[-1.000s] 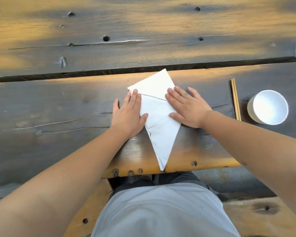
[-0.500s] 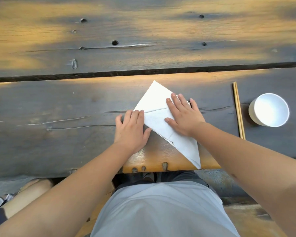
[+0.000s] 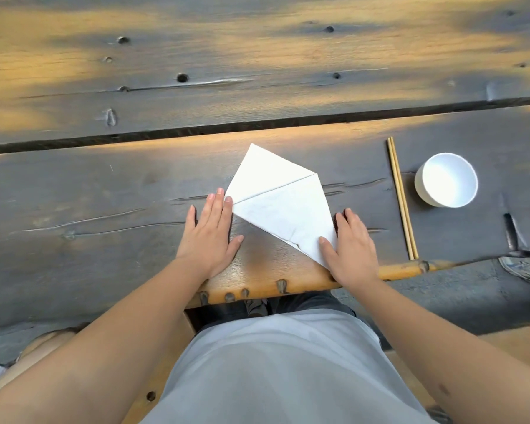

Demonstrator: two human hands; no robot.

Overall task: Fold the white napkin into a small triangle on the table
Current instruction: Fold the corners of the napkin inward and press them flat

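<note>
White kite-shaped napkin (image 3: 283,206) (creased) between flat, open hands, left (image 3: 209,237) and right (image 3: 354,247).

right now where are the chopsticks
In the head view the pair of chopsticks lies on the wooden table to the person's right, between the white napkin and the white cup, just beyond the right hand.

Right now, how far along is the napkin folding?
Partly done. The white napkin lies flat on the table as a kite shape with a crease across it, so early folds exist. In hand: the left hand rests flat at its left corner and the right hand presses its near tip. Left: folding it down into a small triangle.
</note>
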